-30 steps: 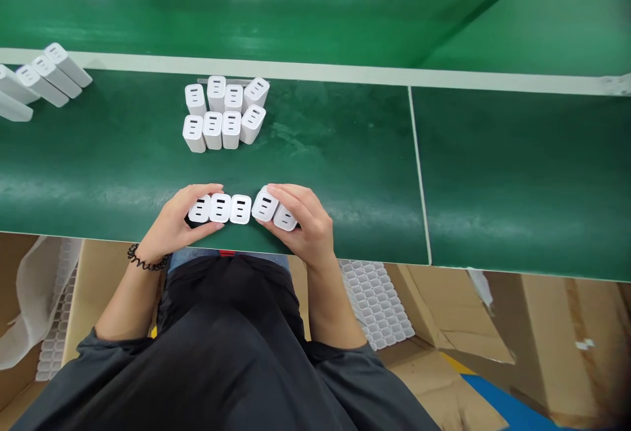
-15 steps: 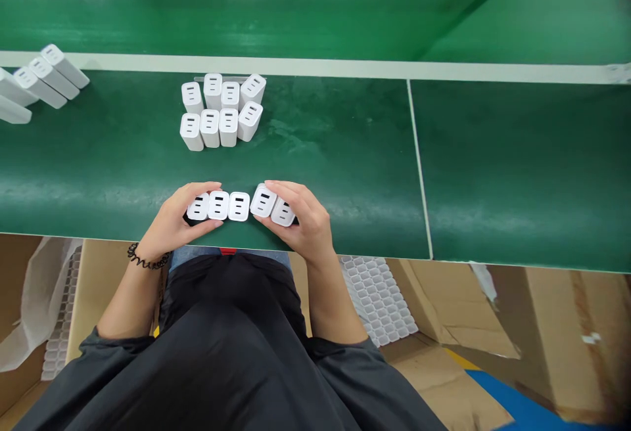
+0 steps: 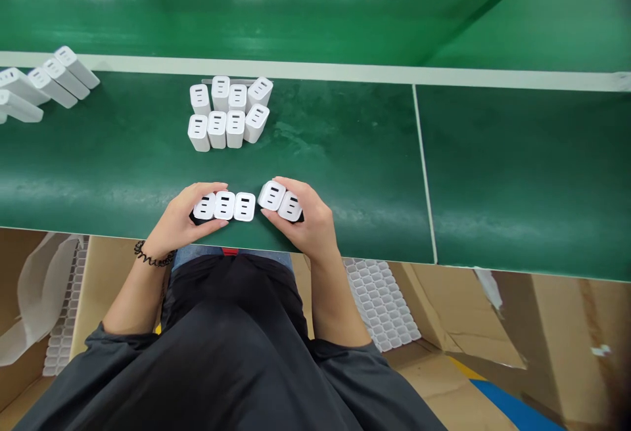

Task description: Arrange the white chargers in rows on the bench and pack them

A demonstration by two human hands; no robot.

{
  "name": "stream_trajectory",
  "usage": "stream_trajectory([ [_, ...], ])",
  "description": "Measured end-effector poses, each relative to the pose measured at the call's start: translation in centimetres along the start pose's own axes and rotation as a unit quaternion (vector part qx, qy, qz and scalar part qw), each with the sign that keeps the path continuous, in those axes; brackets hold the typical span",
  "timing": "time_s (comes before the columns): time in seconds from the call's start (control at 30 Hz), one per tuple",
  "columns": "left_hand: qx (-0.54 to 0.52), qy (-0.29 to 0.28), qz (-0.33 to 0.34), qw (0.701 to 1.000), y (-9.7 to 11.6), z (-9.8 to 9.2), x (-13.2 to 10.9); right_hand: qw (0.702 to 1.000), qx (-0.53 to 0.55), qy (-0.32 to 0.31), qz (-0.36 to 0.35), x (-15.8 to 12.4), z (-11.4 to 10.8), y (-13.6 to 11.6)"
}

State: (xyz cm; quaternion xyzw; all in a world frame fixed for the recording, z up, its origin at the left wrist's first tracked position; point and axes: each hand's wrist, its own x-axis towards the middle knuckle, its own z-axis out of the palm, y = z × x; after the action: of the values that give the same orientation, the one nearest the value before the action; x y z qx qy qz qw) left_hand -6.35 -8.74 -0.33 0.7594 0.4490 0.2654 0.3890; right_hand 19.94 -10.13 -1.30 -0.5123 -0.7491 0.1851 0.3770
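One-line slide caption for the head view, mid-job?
Left hand holds three white chargers, right hand two chargers, at the green surface's near edge; eight more stand grouped behind.

No text, label, brand or number can be read; the white chargers (image 3: 224, 205) show only 3 dark slots on each top face, and any print on them is too small to tell
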Motion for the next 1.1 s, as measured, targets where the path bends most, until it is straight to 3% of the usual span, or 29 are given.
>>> stream_trajectory([
  [0.23, -0.001, 0.006, 0.008, 1.0, 0.1, 0.0, -0.1, 0.991, 0.035, -0.052, 0.119, 1.3, -1.4, -0.1],
  [0.4, 0.003, 0.013, 0.019, 1.0, -0.1, 0.0, -0.1, 0.986, 0.02, -0.107, 0.123, 5.5, -2.6, 1.0],
  [0.53, 0.003, 0.015, 0.012, 1.0, -0.2, 0.0, -0.2, 0.989, -0.014, -0.09, 0.119, 7.5, -1.4, 3.0],
  [0.7, -0.006, 0.012, 0.012, 1.0, -0.2, 0.0, -0.3, 0.992, -0.019, -0.033, 0.123, 6.1, -1.1, 3.9],
  [0.87, -0.01, 0.019, 0.018, 1.0, -0.2, 0.0, -0.3, 0.991, 0.018, 0.043, 0.123, 3.4, -1.6, 2.1],
  [1.1, 0.004, 0.025, 0.027, 0.999, -0.1, 0.2, -0.4, 0.997, 0.068, -0.034, 0.002, 0.3, -0.2, -1.1],
])
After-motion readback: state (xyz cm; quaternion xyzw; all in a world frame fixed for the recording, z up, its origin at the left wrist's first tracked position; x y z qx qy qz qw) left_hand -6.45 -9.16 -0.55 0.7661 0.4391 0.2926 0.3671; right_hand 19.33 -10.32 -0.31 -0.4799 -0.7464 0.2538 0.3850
